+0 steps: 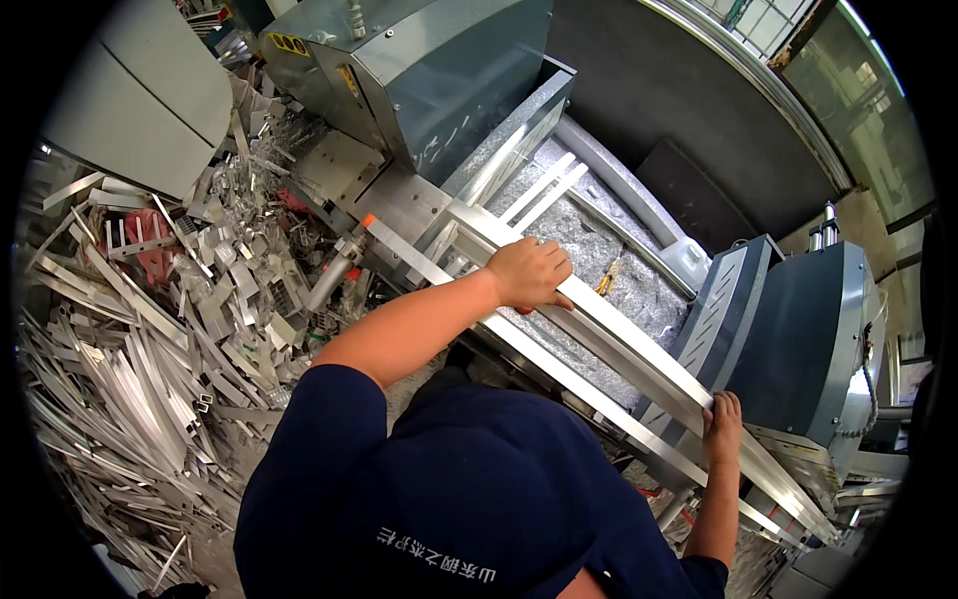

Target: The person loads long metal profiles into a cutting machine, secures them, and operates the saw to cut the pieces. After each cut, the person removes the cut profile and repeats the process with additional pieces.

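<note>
While left fingers [552,262] curl over a silver bar [639,344], right fingers [726,403] — bent too — clasp it, farther along

Bright gridded window [766,22], dark panel [679,95], scrap-strewn floor [232,461]

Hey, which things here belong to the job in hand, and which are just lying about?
Apparently in the job:
- long metal bar, under the left hand and right hand
- two dark machine housings

Apparently just lying about:
- metal offcuts heaped at left
- crumpled red material among them
- whitish container
</note>
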### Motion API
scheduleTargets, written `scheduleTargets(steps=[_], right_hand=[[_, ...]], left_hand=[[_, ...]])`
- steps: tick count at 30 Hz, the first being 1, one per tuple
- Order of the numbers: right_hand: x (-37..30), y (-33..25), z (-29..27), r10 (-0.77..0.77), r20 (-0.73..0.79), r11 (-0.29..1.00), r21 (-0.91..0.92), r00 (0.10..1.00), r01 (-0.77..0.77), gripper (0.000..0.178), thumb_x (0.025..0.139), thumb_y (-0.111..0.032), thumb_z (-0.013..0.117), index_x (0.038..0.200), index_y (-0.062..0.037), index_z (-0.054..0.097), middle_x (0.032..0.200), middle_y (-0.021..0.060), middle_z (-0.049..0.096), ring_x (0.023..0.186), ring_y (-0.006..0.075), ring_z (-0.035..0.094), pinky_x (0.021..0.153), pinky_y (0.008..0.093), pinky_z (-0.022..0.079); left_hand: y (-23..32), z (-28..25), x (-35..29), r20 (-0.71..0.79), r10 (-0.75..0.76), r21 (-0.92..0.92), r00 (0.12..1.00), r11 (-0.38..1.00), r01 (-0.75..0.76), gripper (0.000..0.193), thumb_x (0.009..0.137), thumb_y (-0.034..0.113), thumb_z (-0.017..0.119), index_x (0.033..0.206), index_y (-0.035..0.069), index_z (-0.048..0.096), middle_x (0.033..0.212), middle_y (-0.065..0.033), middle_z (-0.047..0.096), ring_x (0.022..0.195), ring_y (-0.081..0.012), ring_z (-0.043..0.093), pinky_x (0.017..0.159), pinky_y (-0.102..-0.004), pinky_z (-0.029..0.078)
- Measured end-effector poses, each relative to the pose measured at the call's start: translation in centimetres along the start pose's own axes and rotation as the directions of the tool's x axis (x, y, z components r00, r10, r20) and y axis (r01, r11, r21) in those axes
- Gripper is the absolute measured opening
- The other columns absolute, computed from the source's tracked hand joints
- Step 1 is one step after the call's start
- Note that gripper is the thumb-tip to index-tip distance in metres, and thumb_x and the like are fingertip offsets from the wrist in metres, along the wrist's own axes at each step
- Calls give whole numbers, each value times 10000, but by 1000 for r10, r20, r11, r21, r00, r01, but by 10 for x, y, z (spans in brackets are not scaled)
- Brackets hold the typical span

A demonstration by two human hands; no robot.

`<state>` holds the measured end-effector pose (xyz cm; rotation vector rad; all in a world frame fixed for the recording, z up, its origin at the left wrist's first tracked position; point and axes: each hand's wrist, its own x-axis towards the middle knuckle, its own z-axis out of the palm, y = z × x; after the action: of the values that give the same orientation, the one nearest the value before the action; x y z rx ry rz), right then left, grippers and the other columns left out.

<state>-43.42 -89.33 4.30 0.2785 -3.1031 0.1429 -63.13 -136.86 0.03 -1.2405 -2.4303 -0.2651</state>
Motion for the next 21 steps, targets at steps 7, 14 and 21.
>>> scheduleTargets(steps=[7,14,21], right_hand=[[-13,29,21,120,-84,993,17,989,-119,326,869,-78,645,1175,2,566,1253,174,601,1173,383,552,994,442,451],[-13,30,22,207,-29,975,83,978,-204,304,873,-100,659,1151,-3,580,1153,189,633,1060,397,590,915,445,480],[-7,30,29,197,9,977,78,980,-197,428,804,-179,753,1167,-19,591,1034,161,641,975,381,604,847,445,490]], left_hand=[[12,17,32,124,51,-61,991,997,-44,523,920,587,519,985,77,618,971,-47,621,976,-215,586,881,-376,449],[11,22,27,276,15,-164,961,986,32,520,913,588,545,968,73,591,876,-77,664,779,-272,684,691,-387,531],[-4,19,18,251,-9,-142,968,989,46,501,892,592,570,924,94,601,860,-48,659,755,-248,674,676,-361,524]])
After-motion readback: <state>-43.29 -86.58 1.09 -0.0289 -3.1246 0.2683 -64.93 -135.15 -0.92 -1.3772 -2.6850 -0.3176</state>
